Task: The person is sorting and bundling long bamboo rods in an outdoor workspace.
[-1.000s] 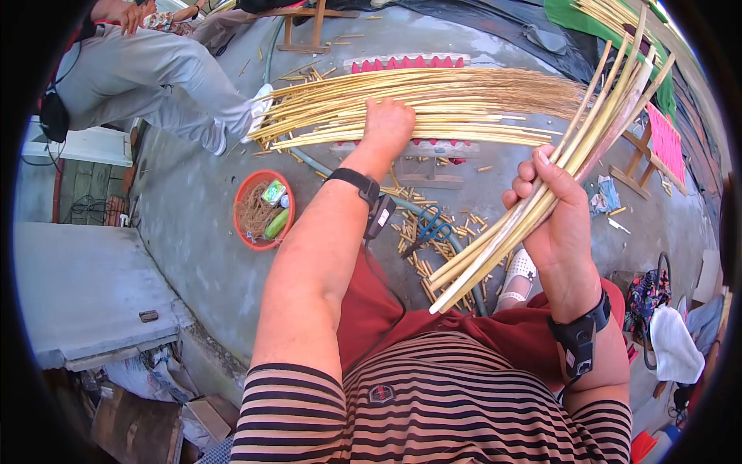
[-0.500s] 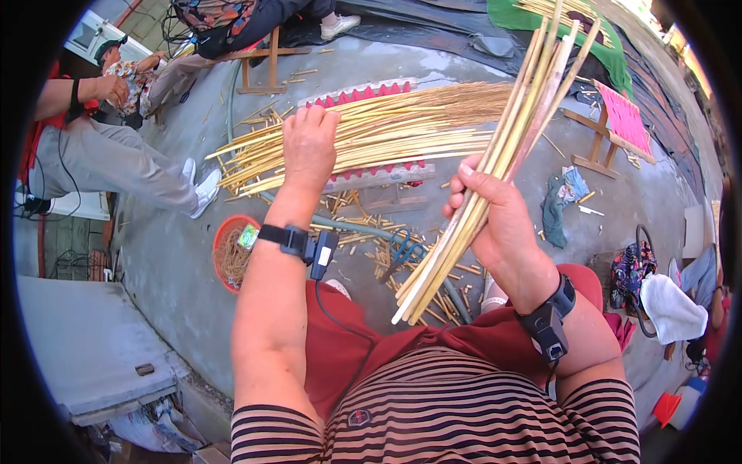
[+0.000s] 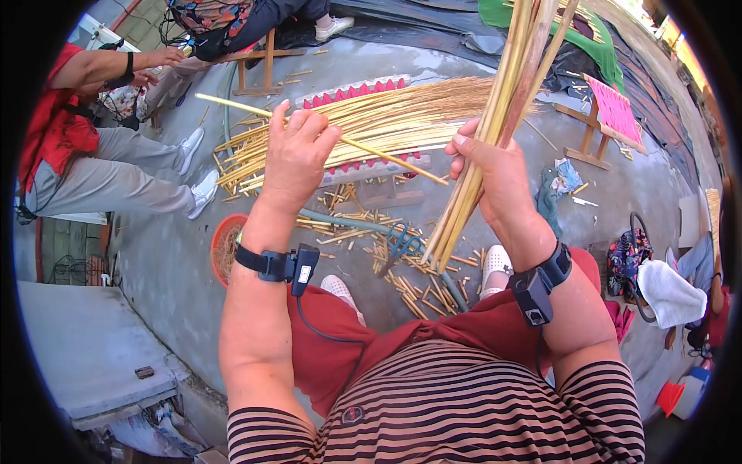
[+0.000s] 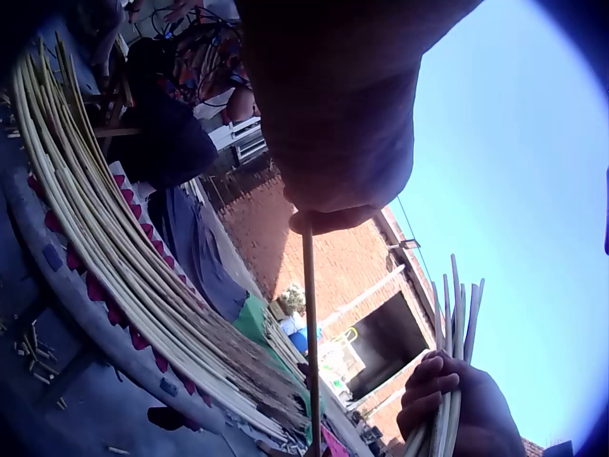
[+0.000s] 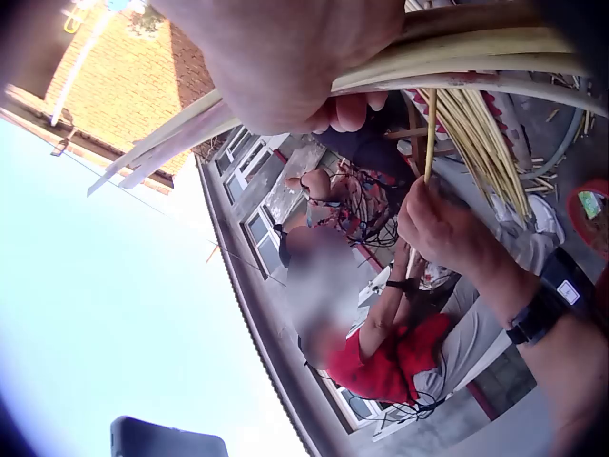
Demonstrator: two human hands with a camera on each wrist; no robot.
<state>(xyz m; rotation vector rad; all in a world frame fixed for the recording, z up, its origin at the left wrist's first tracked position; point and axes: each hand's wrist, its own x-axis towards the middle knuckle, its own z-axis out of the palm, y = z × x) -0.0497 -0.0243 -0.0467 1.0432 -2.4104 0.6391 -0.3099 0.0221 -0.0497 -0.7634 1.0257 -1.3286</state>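
Observation:
In the head view my left hand (image 3: 297, 158) pinches one long, thin yellow stalk (image 3: 379, 154), lifted over a spread pile of similar stalks (image 3: 363, 116). The left wrist view shows this single stalk (image 4: 311, 324) running down from the fingertips. My right hand (image 3: 501, 174) grips a bundle of thicker stalks (image 3: 495, 116), which slants up and away to the right. The bundle's cut lower ends (image 3: 440, 251) stick out below that hand. Both hands are apart, with the single stalk's near end close to the bundle.
The pile lies across a low rack with pink toothed strips (image 3: 359, 91). Short cut pieces (image 3: 417, 290) and blue-handled scissors (image 3: 402, 243) lie on the ground by a hose (image 3: 348, 224). An orange basin (image 3: 226, 243) stands left. A person in red (image 3: 73, 131) sits at the left.
My left hand has moved from over the pile toward me and now holds up one stalk. The right hand still grips its bundle. The seated person's arms have come into view, reaching forward.

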